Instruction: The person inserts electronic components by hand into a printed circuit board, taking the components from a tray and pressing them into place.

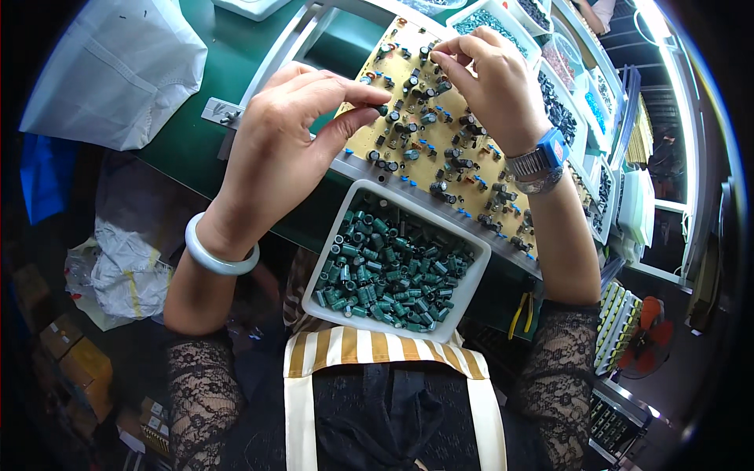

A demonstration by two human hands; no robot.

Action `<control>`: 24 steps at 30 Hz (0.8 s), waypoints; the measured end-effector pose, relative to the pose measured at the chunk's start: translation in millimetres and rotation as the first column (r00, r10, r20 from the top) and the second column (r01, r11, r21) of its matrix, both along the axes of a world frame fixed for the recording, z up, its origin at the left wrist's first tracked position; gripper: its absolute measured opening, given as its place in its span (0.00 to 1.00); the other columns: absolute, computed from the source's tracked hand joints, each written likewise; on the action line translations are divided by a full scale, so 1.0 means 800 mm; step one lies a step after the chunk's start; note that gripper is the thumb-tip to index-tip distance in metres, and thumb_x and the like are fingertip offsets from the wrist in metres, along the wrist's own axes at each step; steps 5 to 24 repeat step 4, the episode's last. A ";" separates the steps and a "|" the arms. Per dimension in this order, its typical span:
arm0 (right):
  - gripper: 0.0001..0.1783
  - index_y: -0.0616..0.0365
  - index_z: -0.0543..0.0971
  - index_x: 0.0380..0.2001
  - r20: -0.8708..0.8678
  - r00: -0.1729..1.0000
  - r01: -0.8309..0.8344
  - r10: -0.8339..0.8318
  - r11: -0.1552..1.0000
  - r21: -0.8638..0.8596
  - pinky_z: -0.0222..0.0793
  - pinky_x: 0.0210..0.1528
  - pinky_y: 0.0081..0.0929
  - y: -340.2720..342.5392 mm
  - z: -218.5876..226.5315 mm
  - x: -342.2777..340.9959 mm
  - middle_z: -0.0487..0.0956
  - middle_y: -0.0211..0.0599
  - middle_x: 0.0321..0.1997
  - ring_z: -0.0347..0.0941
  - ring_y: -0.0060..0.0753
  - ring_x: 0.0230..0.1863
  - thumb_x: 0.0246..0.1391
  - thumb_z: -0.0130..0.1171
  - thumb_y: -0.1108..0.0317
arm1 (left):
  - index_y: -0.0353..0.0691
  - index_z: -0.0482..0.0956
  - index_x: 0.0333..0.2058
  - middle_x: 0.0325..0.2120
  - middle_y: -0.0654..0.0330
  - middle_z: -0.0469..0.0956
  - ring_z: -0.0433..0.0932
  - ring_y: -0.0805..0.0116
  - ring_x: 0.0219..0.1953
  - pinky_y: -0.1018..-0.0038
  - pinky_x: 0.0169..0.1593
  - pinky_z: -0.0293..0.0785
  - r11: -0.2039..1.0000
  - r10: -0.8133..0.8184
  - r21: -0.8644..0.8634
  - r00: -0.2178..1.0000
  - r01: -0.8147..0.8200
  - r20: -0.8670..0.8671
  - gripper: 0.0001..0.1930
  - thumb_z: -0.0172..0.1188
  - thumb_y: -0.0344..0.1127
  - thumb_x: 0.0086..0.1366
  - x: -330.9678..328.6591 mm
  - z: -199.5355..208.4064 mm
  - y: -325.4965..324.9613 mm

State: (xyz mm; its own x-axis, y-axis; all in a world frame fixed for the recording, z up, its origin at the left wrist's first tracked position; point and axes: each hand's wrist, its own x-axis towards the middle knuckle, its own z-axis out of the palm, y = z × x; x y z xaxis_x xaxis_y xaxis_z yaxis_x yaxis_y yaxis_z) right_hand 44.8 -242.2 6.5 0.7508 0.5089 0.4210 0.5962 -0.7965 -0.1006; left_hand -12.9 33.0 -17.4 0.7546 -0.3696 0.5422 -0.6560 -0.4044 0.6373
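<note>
My left hand (302, 118) pinches a small dark green capacitor (382, 110) between thumb and index finger, over the left edge of a tan circuit board panel (365, 145). Farther back over the same panel is my right hand (491, 78), thumb and index finger closed together beside a standing capacitor (425, 52). Whatever those fingertips hold is too small to make out. Black capacitors, blue parts and other components stand on the panel, which lies in a grey metal frame (408, 188). Close to my body, a white tray (481, 259) holds many loose green capacitors.
White bins of teal parts (491, 27) and black parts (556, 106) line the right and far side. A white bag (118, 74) lies at the left on the green table (188, 141). Yellow-handled pliers (518, 315) hang at the right; an orange fan (648, 334) stands below.
</note>
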 end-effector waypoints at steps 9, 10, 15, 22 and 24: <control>0.10 0.59 0.88 0.44 -0.047 0.999 0.018 -0.019 0.999 -0.028 0.75 0.43 0.33 0.002 0.003 -0.004 0.80 0.38 0.36 0.80 0.36 0.38 0.66 0.68 0.64 | 0.42 0.91 0.48 0.42 0.59 0.90 0.83 0.65 0.46 0.70 0.50 0.79 1.000 -0.009 -0.012 0.998 0.008 -0.063 0.13 0.72 0.25 0.65 0.001 0.001 0.001; 0.10 0.59 0.88 0.44 -0.047 0.999 0.018 -0.019 0.999 -0.028 0.75 0.43 0.33 0.002 0.003 -0.004 0.80 0.38 0.36 0.80 0.36 0.38 0.66 0.68 0.64 | 0.42 0.91 0.48 0.42 0.59 0.90 0.83 0.65 0.46 0.70 0.50 0.79 1.000 -0.009 -0.012 0.998 0.008 -0.063 0.13 0.72 0.25 0.65 0.001 0.001 0.001; 0.10 0.59 0.88 0.44 -0.047 0.999 0.018 -0.019 0.999 -0.028 0.75 0.43 0.33 0.002 0.003 -0.004 0.80 0.38 0.36 0.80 0.36 0.38 0.66 0.68 0.64 | 0.42 0.91 0.48 0.42 0.59 0.90 0.83 0.65 0.46 0.70 0.50 0.79 1.000 -0.009 -0.012 0.998 0.008 -0.063 0.13 0.72 0.25 0.65 0.001 0.001 0.001; 0.10 0.59 0.88 0.44 -0.047 0.999 0.018 -0.019 0.999 -0.028 0.75 0.43 0.33 0.002 0.003 -0.004 0.80 0.38 0.36 0.80 0.36 0.38 0.66 0.68 0.64 | 0.42 0.91 0.48 0.42 0.59 0.90 0.83 0.65 0.46 0.70 0.50 0.79 1.000 -0.009 -0.012 0.998 0.008 -0.063 0.13 0.72 0.25 0.65 0.001 0.001 0.001; 0.10 0.59 0.88 0.44 -0.047 0.999 0.018 -0.019 0.999 -0.028 0.75 0.43 0.33 0.002 0.003 -0.004 0.80 0.38 0.36 0.80 0.36 0.38 0.66 0.68 0.64 | 0.42 0.91 0.48 0.42 0.59 0.90 0.83 0.65 0.46 0.70 0.50 0.79 1.000 -0.009 -0.012 0.998 0.008 -0.063 0.13 0.72 0.25 0.65 0.001 0.001 0.001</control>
